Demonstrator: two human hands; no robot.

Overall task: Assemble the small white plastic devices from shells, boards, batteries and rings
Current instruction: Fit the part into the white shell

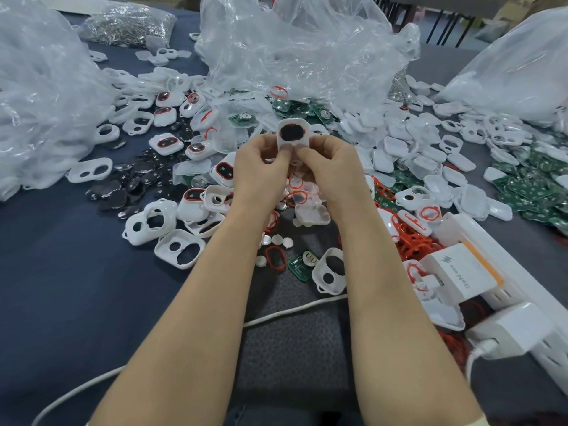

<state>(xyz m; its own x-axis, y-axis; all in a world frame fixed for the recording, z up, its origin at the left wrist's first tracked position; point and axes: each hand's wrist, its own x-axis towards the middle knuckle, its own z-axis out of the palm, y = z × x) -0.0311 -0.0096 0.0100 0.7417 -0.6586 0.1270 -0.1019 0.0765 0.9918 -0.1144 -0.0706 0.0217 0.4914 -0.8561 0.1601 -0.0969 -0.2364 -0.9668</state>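
We see the left hand (261, 169) and right hand (333, 169) pinching one white shell (292, 139) (a red ring (279, 132) round its dark middle) between curled fingers (284, 154). It is held above the worktop (61, 256), over loose parts (196, 204).

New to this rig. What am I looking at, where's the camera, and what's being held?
There is no machine here. A person is working bare-handed, and the single picture comes from a wide-angle camera worn on their head, looking forward and down. The left hand and right hand together pinch one white shell, which has a dark oval window ringed in red. On the dark table lie loose white shells, green circuit boards, red rings, coin batteries and crumpled clear plastic bags. A white charger and a power strip sit at the right.
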